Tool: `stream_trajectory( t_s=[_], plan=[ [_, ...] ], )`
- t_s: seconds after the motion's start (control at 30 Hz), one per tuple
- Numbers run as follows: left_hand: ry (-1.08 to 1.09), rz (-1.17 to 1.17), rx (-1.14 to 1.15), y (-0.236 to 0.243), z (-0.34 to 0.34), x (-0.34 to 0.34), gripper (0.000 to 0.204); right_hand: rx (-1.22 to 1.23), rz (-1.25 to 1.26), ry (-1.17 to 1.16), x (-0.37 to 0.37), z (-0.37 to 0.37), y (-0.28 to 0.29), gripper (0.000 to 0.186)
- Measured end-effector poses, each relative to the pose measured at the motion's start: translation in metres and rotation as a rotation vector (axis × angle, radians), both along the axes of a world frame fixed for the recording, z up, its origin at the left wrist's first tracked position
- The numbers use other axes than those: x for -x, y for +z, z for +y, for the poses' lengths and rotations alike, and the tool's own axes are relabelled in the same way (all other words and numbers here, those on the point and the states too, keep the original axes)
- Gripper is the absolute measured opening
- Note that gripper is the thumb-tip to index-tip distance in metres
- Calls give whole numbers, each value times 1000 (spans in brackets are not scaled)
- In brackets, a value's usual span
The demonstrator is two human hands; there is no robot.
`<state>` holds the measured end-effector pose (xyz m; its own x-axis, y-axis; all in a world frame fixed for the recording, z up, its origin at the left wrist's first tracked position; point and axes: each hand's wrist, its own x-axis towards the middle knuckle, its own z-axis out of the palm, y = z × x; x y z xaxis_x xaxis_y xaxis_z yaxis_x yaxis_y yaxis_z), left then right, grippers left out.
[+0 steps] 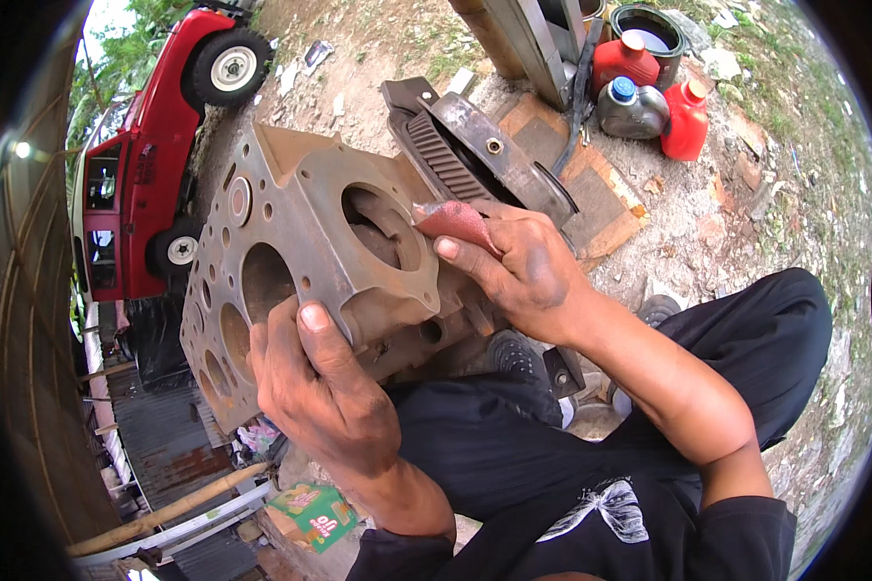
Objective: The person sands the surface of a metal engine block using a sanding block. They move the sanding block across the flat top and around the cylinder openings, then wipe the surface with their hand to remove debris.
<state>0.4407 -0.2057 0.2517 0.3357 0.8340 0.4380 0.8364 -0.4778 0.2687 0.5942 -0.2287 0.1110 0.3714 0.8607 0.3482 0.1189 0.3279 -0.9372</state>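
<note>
Black cloth of the person's shirt (pixel 523 544), printed with a pale wing-like figure, lies nearest, with dark trousers (pixel 746 334) folded at the knee beyond it. Past the legs, tilted across the middle of the view, is a grey-brown metal engine block (pixel 315 228), its flat face pierced by several large round bores and many smaller holes. The left hand (pixel 329 392) rests against the block's near edge, the thumb lying along the metal and the other fingers curled at a bore; their tips are hidden, so how firmly they hold cannot be told. The right hand (pixel 528 266) pinches a folded piece of reddish sandpaper (pixel 460 226) between thumb and fingers, right beside the rim of the bore farthest right. Behind the block sits a ribbed metal part (pixel 499 155), near a worn board (pixel 601 203) on the stony ground. Farther off stand two bottles, one red (pixel 685 121) and one grey with a blue cap (pixel 632 111); at the upper left is a red vehicle (pixel 136 194), at the lower left a green box (pixel 315 518).
</note>
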Motion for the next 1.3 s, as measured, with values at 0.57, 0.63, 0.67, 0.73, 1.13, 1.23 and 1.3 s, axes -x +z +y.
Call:
stream_trajectory(
  t_s=[0.57, 0.63, 0.67, 0.73, 1.13, 1.23, 1.3],
  plan=[
    [85, -34, -108, -8, 3, -11, 42, -31, -98, 35, -10, 18, -14, 32],
    [81, -33, -96, -6, 3, -9, 42, -66, -130, 37, -11, 9, -15, 34],
    [75, -27, -85, -3, 2, -9, 42, -54, -156, 66, -17, 9, -11, 34],
    [78, -20, -78, -2, 0, -11, 42, 2, -214, 62, -18, 13, -10, 34],
    [84, 57, -5, 9, -3, -11, 45, -86, -90, 79, -19, 22, -18, 37],
    [127, 46, -1, 12, -1, -17, 41, 77, 21, 215, -27, 54, -20, 39],
    [157, 56, 29, 16, 2, -15, 43, -64, 29, 217, -30, 44, -22, 39]
  ],
)
